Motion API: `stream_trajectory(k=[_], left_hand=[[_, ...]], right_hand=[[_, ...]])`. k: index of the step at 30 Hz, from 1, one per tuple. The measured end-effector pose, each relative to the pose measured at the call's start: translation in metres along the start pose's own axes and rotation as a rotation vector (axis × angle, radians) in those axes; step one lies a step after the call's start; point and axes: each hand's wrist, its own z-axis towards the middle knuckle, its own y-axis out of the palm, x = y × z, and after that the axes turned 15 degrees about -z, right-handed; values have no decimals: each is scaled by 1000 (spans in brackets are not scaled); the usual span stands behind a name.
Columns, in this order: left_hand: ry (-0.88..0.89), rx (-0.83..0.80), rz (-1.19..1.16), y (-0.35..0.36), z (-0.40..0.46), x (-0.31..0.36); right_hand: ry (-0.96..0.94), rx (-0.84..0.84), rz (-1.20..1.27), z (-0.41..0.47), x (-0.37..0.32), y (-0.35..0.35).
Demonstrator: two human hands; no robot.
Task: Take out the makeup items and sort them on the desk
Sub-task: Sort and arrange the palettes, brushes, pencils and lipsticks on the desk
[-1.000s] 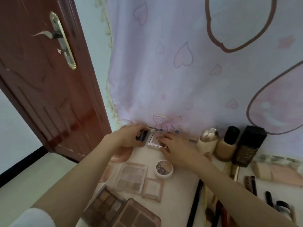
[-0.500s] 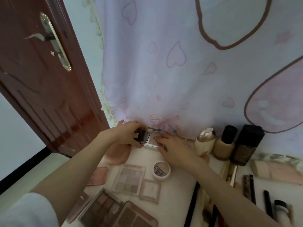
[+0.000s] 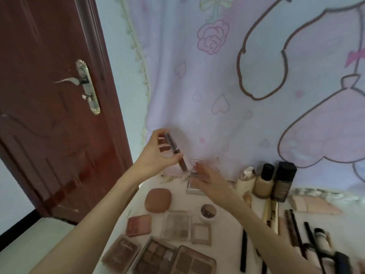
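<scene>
Left hand [image 3: 156, 155] mid-frame, fingers pinching a slim brown compact [image 3: 175, 150] edge-on above the desk [image 3: 223, 240]; right hand [image 3: 207, 180], blurred, fingers spread loose, half hides a silver case [image 3: 192, 189] beneath.

A slim, brownish-mauve compact with a metallic edge [image 3: 174, 150] is tilted edge-on, raised above the white desk [image 3: 227, 230]. A small, square, silver-framed compact [image 3: 192, 187] lies flat near the back of the desk. A rounded, terracotta-pink compact [image 3: 158, 199] lies in front of it to the left, and several flat eyeshadow palettes [image 3: 176, 226] lie nearer.
</scene>
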Motion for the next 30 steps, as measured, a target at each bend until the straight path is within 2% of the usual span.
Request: stream_trajectory(k=[2, 5, 6, 8, 10, 12, 13, 16, 18, 24, 30], left_hand=[[11, 93, -219, 1, -14, 13], [-54, 214, -581, 6, -32, 23], [-88, 228, -743, 7, -38, 25], [-125, 181, -976, 8, -48, 31], [-129, 141, -1040, 6, -54, 39], [-129, 115, -921, 2, -60, 46], [-124, 88, -755, -1, -62, 49], [-74, -127, -178, -14, -65, 52], [-31, -263, -4, -19, -65, 55], [18, -424, 37, -15, -67, 59], [93, -429, 137, -9, -69, 51]], right_hand=[[52, -32, 333, -9, -16, 4], [25, -17, 935, -20, -38, 5], [0, -3, 1052, -23, -46, 4], [-68, 23, 1094, -32, -62, 1], [-123, 54, 1088, -38, -74, -1], [-133, 88, 1123, -44, -84, -5], [-130, 104, 1125, -47, -87, -8], [-109, 104, 1069, -50, -94, -15], [-65, 118, 982, -52, -98, -14], [-12, 192, 730, -57, -97, -5], [7, 240, 680, -59, -93, -4]])
